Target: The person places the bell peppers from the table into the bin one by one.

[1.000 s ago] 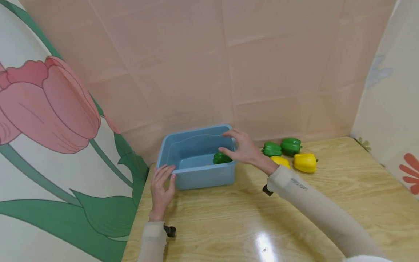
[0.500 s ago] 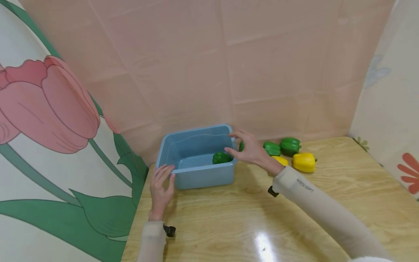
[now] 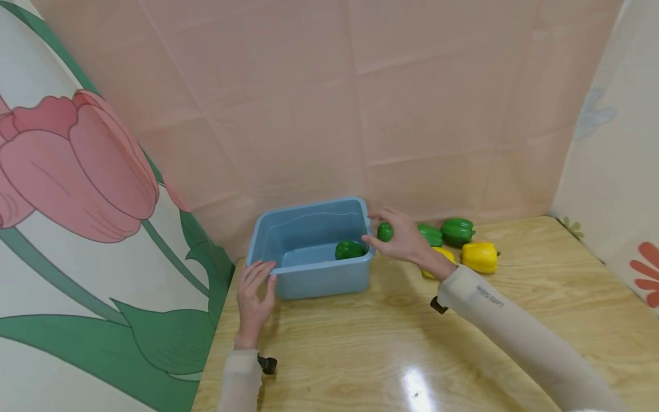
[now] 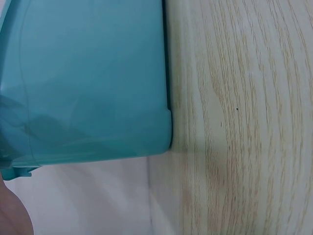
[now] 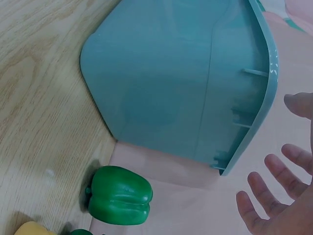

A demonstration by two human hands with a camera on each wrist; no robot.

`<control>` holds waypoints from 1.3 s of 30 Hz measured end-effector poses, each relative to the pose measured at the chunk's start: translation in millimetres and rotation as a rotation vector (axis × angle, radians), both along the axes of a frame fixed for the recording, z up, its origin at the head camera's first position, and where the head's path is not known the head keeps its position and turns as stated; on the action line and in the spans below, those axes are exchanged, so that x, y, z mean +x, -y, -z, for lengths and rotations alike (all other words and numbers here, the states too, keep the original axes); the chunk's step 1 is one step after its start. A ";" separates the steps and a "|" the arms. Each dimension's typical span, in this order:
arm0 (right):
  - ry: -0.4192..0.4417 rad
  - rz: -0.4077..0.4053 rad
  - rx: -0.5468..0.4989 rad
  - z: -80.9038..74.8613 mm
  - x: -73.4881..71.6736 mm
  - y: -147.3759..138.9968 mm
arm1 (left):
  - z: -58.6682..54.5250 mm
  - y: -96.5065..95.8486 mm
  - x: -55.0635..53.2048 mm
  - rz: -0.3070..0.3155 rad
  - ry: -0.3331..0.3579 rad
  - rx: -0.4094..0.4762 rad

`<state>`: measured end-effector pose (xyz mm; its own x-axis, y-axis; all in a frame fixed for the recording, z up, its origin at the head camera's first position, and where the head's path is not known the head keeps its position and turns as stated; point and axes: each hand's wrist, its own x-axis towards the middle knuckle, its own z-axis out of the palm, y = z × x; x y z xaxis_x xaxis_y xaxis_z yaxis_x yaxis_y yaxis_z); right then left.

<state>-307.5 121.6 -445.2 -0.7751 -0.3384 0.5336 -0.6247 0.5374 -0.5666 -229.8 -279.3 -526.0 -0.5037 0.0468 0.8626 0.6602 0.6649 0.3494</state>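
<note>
Both loosely spread: left hand (image 3: 255,296) on bin rim (image 3: 321,266), right hand (image 3: 401,236) (empty) shifted rightward, baring more of a green pepper (image 3: 384,232)

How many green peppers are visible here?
4: one green pepper inside the blue bin, another on the table just right of the bin, two more farther right, behind the yellow peppers. The bin may hide others.

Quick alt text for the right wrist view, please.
Right hand, fingers spread and holding nothing, beside a blue rectangular plastic tub on a wood-grain table. A glossy green bell pepper sits near the tub.
</note>
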 end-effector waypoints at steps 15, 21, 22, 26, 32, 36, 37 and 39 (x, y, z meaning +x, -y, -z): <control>0.006 0.030 0.027 -0.3 3.0 -13.4 | 1.4 -1.4 1.3 0.002 0.016 0.004; 0.023 0.043 0.028 3.7 2.4 -18.5 | 2.0 -1.3 1.2 0.004 0.015 0.002; 0.028 0.045 0.031 4.9 2.3 -19.7 | 2.2 -1.2 1.1 0.004 0.014 0.002; 0.028 0.049 0.050 8.1 2.2 -24.1 | 2.1 -1.0 0.8 0.003 0.015 -0.001; -0.010 0.052 0.072 10.1 1.9 -28.5 | 1.2 -0.4 1.0 -0.003 0.019 0.000; -0.020 0.053 0.083 13.7 0.3 -31.4 | 1.0 0.4 1.0 -0.010 0.020 -0.004; -0.011 0.054 0.085 14.7 -0.3 -32.5 | 0.8 0.4 1.0 -0.011 0.021 -0.003; 0.013 0.054 0.087 15.1 -0.1 -35.0 | 0.4 0.2 0.7 -0.011 0.022 -0.002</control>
<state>-307.6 156.6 -460.3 -0.8004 -0.3401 0.4937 -0.5860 0.6178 -0.5243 -229.0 -279.5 -526.4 -0.5228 0.0433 0.8513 0.6453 0.6727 0.3621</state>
